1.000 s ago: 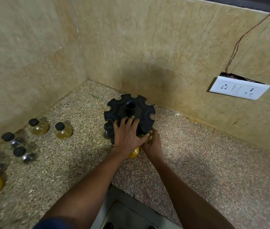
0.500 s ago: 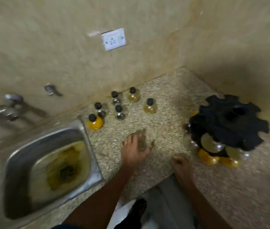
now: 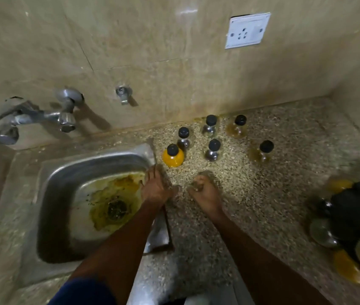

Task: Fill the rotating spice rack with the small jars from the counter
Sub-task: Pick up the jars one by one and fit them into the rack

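Several small round jars with black caps stand on the speckled counter near the wall: an orange-filled jar [image 3: 173,157] closest to the sink, clear jars [image 3: 183,138] [image 3: 212,150] [image 3: 210,127], and amber jars [image 3: 238,128] [image 3: 262,153]. The black rotating spice rack [image 3: 359,212] sits at the right edge with several jars hanging in its slots. My left hand [image 3: 156,188] hovers just below the orange jar, fingers apart, holding nothing. My right hand [image 3: 204,192] is beside it over the counter, fingers curled, blurred, with nothing visible in it.
A stained steel sink [image 3: 91,203] lies left of the jars, with a wall tap [image 3: 42,117] and a second valve [image 3: 123,94] above it. A white socket plate [image 3: 247,30] is on the tiled wall. The counter corner lies at the upper right.
Both hands left the spice rack and moved left toward the loose jars. My view swung left, bringing the sink and tap into sight and pushing the rack to the right edge.
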